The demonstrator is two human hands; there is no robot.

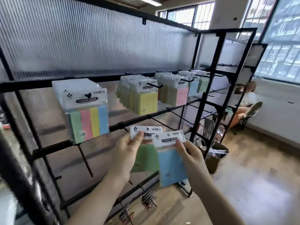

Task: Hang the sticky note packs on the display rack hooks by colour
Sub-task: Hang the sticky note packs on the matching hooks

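While the left hand point(128, 147) pinches one green pack point(146, 157), the right hand point(189, 154) pinches one blue pack point(172, 166).

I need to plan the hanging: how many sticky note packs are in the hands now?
2: a green pack held by the left hand, and a blue pack held by the right hand, overlapping the green one.

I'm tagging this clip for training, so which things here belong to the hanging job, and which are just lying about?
Job:
left hand holding green pack
right hand holding blue pack
display rack
multicolour packs, yellow packs, pink packs, hung blue packs and hung green packs

Lying about:
cardboard box
seated person
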